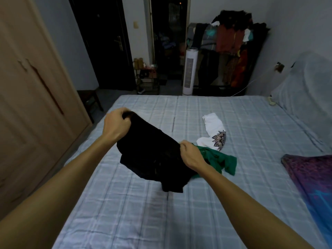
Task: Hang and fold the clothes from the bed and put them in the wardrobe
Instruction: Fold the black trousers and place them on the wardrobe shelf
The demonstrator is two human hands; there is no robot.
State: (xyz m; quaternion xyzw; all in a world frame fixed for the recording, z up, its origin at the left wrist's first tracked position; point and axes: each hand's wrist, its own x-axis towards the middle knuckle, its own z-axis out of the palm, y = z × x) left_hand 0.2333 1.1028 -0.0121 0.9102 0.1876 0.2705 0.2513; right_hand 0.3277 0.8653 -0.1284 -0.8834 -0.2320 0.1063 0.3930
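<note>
**Hands both on the black piece, folding not started yet**

Left hand (pixel 117 123) is curled tight round one top corner of the black garment (pixel 152 153). Right hand (pixel 191 155) pinches the opposite edge, a bit lower and closer to the body. So both are holding the same cloth. It's stretched between them and hangs bunched up over the bed (pixel 125 212).

My guess is this is the pick-up-and-sort-it-out step, just before the fold or the hanger. Next it probably wants a shake to open it flat, then finding the real shoulders or waistband before laying it down.

Just past the right hand, partly under the wrist, there's a green garment (pixel 222 161). Beyond that lies a white one with a dark printed pattern (pixel 214 131). Both are waiting on the sheet. Further out to the right of that hand is a purple and blue cloth (pixel 312 177), cut off by the frame. The wardrobe (pixel 36 87) is off to the left of the left hand, with its doors closed.

Hard to tell:
- what the black thing actually is (shirt? shorts?), since it's all dark with no detail
- whether its bottom end touches the sheet
- how much of the green one is hidden behind the black cloth

No hanger in sight either.
</note>
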